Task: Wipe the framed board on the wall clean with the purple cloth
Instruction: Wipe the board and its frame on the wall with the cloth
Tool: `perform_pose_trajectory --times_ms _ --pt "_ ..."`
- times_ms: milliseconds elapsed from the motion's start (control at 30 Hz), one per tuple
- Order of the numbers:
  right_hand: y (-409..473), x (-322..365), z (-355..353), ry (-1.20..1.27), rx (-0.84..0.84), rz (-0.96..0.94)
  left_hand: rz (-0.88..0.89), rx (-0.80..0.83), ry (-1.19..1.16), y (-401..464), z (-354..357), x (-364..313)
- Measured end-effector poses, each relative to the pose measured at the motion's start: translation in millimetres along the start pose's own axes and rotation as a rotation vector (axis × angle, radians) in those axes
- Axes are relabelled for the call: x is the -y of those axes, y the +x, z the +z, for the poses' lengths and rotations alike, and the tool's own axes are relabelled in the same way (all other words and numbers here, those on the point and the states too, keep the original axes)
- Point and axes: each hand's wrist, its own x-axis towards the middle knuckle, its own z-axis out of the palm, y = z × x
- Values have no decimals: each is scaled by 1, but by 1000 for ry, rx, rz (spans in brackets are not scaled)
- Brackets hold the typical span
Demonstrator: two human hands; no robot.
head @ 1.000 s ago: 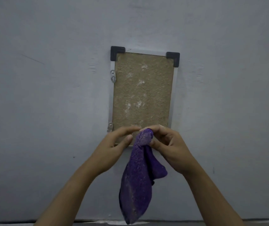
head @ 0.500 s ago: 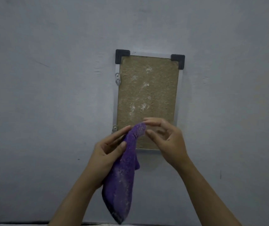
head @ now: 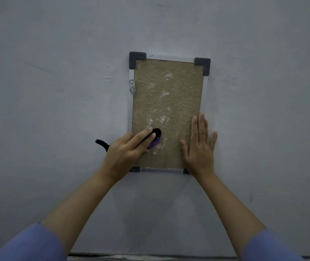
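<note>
A framed board [head: 166, 102] with a brown rough face, a thin metal rim and black corner caps hangs upright on the grey wall. Whitish smears dot its middle and lower half. My left hand [head: 126, 153] presses the purple cloth [head: 154, 143] flat against the board's lower left part; only a small purple patch and dark folds show past the fingers. A dark end of the cloth sticks out left of the hand. My right hand [head: 199, 147] lies flat, fingers spread, on the board's lower right edge and the wall.
A small metal hanger bracket [head: 132, 87] sits on the board's left rim near the top. The grey wall [head: 56, 110] surrounds the board on all sides. A floor strip shows at the bottom edge of the view.
The cloth hung loose between both hands before. Now my left hand holds it bunched against the board, and my right hand has let go and flattened on the board's right edge.
</note>
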Motion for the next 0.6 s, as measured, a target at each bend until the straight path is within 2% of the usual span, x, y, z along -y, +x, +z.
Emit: perform_pose_trajectory --times_ms 133,367,467,600 --pt "1 0 3 -31 -18 6 4 -8 -51 -2 7 -8" --pt "1 0 3 -47 -22 -1 304 120 -7 -13 -3 9" --pt "1 2 4 -33 -26 -2 222 77 39 -10 -2 11" --pt "0 2 5 -34 -34 11 111 28 -12 -4 7 0"
